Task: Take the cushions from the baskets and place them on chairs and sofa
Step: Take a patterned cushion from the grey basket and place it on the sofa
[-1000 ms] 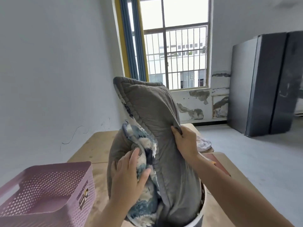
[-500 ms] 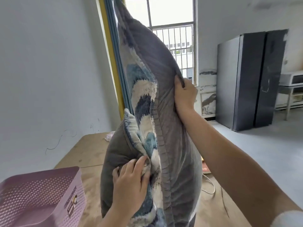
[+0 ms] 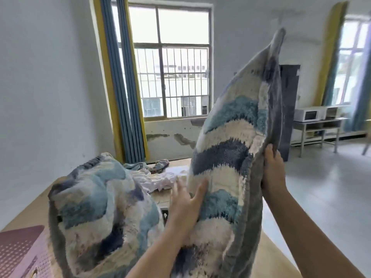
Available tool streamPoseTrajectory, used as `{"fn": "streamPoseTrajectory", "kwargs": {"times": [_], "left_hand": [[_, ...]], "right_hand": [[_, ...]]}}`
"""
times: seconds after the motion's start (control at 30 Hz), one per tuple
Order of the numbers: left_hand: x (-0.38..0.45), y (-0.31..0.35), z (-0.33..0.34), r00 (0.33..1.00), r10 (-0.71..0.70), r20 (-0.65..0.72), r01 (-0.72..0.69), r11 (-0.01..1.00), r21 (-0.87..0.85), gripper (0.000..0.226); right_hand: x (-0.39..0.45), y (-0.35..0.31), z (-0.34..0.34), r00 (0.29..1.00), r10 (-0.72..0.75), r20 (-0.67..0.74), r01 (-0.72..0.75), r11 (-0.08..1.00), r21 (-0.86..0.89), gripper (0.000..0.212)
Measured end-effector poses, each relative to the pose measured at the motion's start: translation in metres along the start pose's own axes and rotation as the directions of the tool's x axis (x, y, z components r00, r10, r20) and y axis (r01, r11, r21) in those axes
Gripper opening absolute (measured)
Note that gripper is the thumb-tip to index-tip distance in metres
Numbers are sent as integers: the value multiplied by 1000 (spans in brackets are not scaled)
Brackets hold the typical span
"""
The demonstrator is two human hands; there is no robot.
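The striped cushion (image 3: 230,149) stands on end in the air at the centre-right of the view, its long axis running from about six o'clock up to one o'clock, the tufted blue-and-cream face turned toward nine o'clock and the grey back toward three o'clock. The right hand (image 3: 272,171) clamps the grey edge seam at the cushion's three o'clock side, fingers wrapped around the border, and carries the weight; the left hand (image 3: 187,199) lies flat and spread against the patterned face at seven o'clock, fingers released, steadying not gripping. Both hands touch it, so the carry off to a seat turns, I judge, on the right-hand pinch, with the left free to slide under the lower end. At eight o'clock a second cushion (image 3: 100,213) of the same pattern slumps, just beside the pink basket (image 3: 18,251) in the corner; whether it sits in a basket I cannot tell. No chair or sofa seat shows clearly
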State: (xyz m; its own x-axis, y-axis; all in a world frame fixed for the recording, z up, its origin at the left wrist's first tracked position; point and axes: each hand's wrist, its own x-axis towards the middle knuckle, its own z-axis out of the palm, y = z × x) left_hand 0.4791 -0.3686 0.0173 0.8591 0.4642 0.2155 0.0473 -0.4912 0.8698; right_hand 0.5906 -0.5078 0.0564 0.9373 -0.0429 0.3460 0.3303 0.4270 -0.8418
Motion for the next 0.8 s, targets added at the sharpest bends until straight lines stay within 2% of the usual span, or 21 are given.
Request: {"fn": "streamPoseTrajectory", "kwargs": {"times": [0.07, 0.1, 0.17, 0.2, 0.23, 0.3, 0.37, 0.43, 0.47, 0.5, 0.53, 0.57, 0.6, 0.63, 0.67, 0.7, 0.73, 0.77, 0.8], "left_hand": [[11, -17, 19, 991, -70, 114, 91, 978, -187, 117], [12, -23, 29, 988, -52, 146, 81, 976, -204, 110], [14, -31, 50, 992, 0, 123, 12, 995, -96, 74], [15, -34, 61, 996, 35, 84, -32, 999, -42, 58], [13, -35, 73, 997, 67, 48, -67, 998, -8, 41], [8, -36, 93, 995, 98, -27, -98, 995, -23, 23], [3, -33, 105, 989, 109, -99, -122, 984, -132, 25], [-1, -33, 115, 981, 123, -147, -151, 968, -201, 28], [-2, -33, 120, 976, 145, -160, -176, 964, -200, 26], [-4, -34, 127, 971, 174, -163, -203, 962, -183, 23], [-7, -36, 135, 965, 206, -162, -230, 962, -145, 20], [-10, -38, 143, 960, 236, -148, -252, 963, -97, 20], [-14, -40, 151, 955, 265, -131, -275, 959, -63, 23], [-17, -43, 159, 950, 296, -103, -303, 951, -55, 31], [-19, -46, 164, 941, 331, -70, -336, 939, -68, 37], [-20, -50, 170, 925, 376, -49, -378, 922, -79, 38], [-22, -52, 176, 901, 432, -30, -433, 899, -68, 35], [-23, -54, 182, 865, 501, -8, -501, 865, -32, 29], [-26, -56, 188, 826, 563, 24, -563, 826, 18, 21]], "right_hand": [[0, 7, -31, 986, 105, 130, -115, 990, 77, 29], [0, 12, -46, 971, 143, 190, -156, 986, 60, 34], [-2, 22, -73, 940, 205, 272, -204, 978, -33, 63], [-3, 26, -84, 929, 241, 281, -222, 970, -96, 83], [-3, 31, -94, 921, 264, 287, -236, 963, -131, 95], [-7, 35, -109, 915, 274, 295, -250, 961, -119, 96], [-16, 32, -118, 935, 295, 198, -272, 953, -138, 78], [-21, 36, -136, 973, 228, -45, -232, 939, -253, 42], [-25, 35, -148, 970, 122, -209, -189, 922, -338, 29], [-31, 33, -159, 942, -19, -336, -132, 897, -422, 30], [-38, 28, -170, 908, -162, -387, -58, 865, -499, 38], [-44, 24, -182, 882, -294, -368, 34, 819, -573, 46], [-50, 19, -195, 862, -417, -289, 118, 719, -685, 50], [-50, 15, -206, 844, -514, -154, 195, 561, -805, 50], [-47, 14, -216, 843, -538, 0, 238, 372, -897, 48], [-42, 16, -225, 862, -483, 152, 286, 215, -934, 51], [-35, 16, -231, 907, -319, 273, 329, 138, -934, 63], [-29, 18, -236, 935, -119, 335, 350, 144, -926, 78], [-22, 23, -242, 931, 65, 359, 348, 137, -927, 94]]}}
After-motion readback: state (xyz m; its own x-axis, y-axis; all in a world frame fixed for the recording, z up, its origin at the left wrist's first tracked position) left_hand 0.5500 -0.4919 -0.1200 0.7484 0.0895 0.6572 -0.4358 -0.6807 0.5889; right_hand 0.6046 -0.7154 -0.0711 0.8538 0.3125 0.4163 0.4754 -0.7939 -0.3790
